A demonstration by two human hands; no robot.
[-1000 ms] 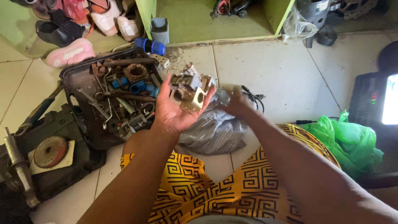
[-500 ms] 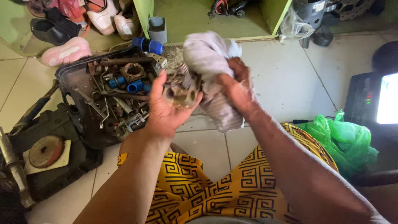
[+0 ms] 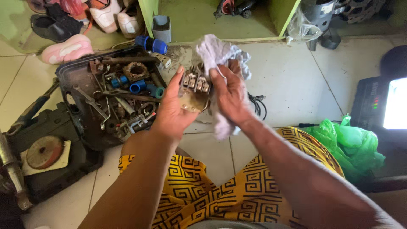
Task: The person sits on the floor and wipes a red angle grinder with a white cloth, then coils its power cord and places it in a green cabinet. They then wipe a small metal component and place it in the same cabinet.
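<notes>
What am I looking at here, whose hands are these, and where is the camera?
No machine here: these are a person's two bare hands, filmed by a camera worn on the head and looking down, so the arms reach in from the bottom edge. The yellow patterned cloth below is the clothing over the person's lap. The left hand cradles a small grimy metal part with a row of little terminals on top. The right hand holds a pale rag pressed against that part. On the tiled floor, to the left, lies an open dark tool tray full of wrenches, rusty bits and blue pipe fittings. Shoes sit beyond it, and a green plastic bag lies to the right.
</notes>
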